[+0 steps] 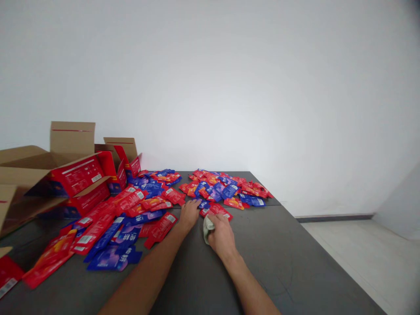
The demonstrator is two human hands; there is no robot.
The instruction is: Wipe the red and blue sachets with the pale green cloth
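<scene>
My left hand (190, 215) reaches forward on the dark table, its fingers stretched out against the left edge of a blue pouch (204, 204). Whether the fingertips pinch this pouch is hard to see. In my right hand (222, 236) is a pale, crumpled cloth (207, 226), held low at the tabletop. Just beyond the right hand's fingers lies a red pouch (220, 210), partly covered by them. Behind both hands a loose heap of red and blue pouches (215, 188) spreads across the far end of the table.
More red and blue pouches (127, 236) lie scattered on the left of the table (262, 262). Open cardboard boxes (82, 175) with red printed sides stand at the far left. A white wall (210, 87) rises behind; pale floor (348, 236) shows past the right table edge.
</scene>
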